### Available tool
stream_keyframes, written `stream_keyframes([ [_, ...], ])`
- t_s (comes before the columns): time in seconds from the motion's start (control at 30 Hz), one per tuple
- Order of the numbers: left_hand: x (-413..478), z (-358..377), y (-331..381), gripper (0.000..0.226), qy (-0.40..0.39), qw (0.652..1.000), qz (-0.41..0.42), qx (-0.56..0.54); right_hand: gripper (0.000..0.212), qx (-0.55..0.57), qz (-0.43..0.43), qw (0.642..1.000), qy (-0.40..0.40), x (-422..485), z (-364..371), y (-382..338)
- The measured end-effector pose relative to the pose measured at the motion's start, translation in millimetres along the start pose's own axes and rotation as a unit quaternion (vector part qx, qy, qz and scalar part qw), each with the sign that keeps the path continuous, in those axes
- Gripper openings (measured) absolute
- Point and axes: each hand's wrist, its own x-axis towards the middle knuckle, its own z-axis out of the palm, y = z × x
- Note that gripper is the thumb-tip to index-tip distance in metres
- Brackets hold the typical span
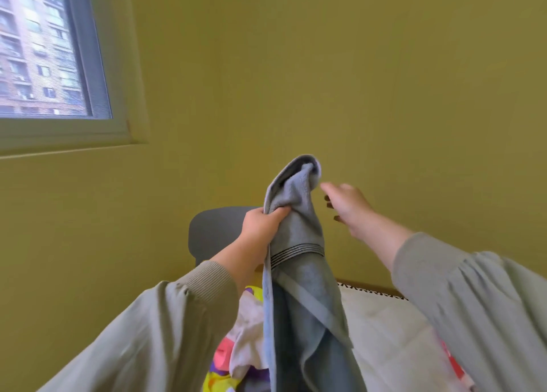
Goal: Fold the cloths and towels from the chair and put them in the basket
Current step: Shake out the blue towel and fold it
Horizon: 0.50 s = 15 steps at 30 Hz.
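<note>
Above chair by olive wall, L hand grips grey towel.

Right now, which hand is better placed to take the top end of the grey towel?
The right hand: it is free, fingers relaxed, just beside the raised end of the towel. The left hand grips the towel lower down.

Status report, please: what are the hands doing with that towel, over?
Left hand has a grip on the grey towel, which hangs down from it. Right hand open beside its top. Nothing in the way.
</note>
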Motion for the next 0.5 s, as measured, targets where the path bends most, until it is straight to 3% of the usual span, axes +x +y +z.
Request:
stream_keyframes([
  [0.13,-4.1,-1.7,14.3,0.024,0.051,0.994,-0.068,-0.075,0.047,-0.128,0.035,0.991,0.027,-22.9,-6.0,9.2],
  [0.27,-2.2,-3.1,23.3,0.032,0.075,0.99,-0.073,-0.097,0.068,-0.074,0.162,0.973,-0.144,-40.2,-3.5,10.2],
  [0.33,-2.1,-2.1,25.0,0.031,0.069,0.991,-0.073,-0.09,0.055,-0.008,0.169,0.969,-0.178,-44.4,2.1,11.5],
  [0.43,-3.1,-1.6,24.7,0.024,0.053,0.992,-0.077,-0.082,0.024,0.103,0.13,0.977,-0.135,-45.1,11.6,11.8],
  [0.5,-2.7,-3.1,22.6,0.031,0.04,0.994,-0.08,-0.061,0.022,0.152,0.109,0.978,-0.097,-43.8,14.7,8.2],
])
